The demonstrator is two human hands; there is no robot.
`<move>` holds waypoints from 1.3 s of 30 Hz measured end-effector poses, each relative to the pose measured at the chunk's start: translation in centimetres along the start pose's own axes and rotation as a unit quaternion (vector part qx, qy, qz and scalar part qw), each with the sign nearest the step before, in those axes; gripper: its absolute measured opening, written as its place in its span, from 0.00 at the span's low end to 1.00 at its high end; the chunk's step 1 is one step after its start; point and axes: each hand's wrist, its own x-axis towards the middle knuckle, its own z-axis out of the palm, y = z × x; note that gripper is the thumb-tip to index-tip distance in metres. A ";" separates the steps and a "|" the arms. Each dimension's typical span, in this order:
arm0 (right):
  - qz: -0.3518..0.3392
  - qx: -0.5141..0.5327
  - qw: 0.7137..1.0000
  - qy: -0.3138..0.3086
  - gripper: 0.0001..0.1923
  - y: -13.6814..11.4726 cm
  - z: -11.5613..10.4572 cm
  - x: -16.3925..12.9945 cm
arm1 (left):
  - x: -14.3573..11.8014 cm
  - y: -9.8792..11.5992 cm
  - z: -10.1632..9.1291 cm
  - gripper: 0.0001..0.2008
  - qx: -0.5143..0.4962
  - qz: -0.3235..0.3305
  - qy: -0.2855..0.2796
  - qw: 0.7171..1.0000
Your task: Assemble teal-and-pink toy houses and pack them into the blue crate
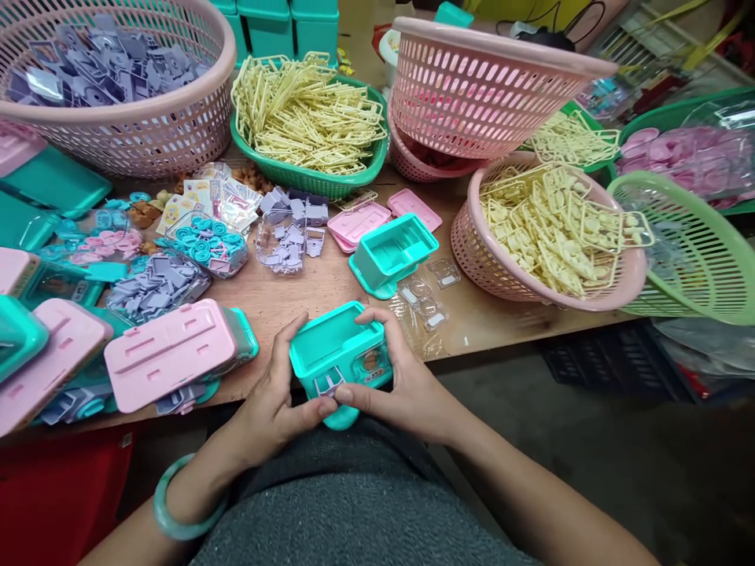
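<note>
A teal plastic toy box [336, 343], its open top facing up, is held between both hands just off the table's front edge. My left hand [281, 397] is wrapped round its left side, the thumb at a small lavender part [329, 380] on the front. My right hand [401, 377] grips the right side, its thumb against the same part. Beside that part a clear window [370, 363] shows something brown behind it. A second teal box [394, 248] stands on the table behind, near pink lids [361, 222] and clear plastic pieces [421, 303].
Pink-lidded boxes [171, 354] stand at the left, near heaps of lavender parts [156, 284] and turquoise parts [209, 240]. Baskets line the back: a pink one [177, 102] with lavender parts, a green one [318, 185] with yellow frames. Another pink basket [495, 275] overhangs the front edge.
</note>
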 end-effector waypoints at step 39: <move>-0.300 -0.246 0.920 -0.048 0.14 2.2 0.0 0.3 | 1.9 -2.5 0.3 0.56 0.194 0.289 0.026 0.937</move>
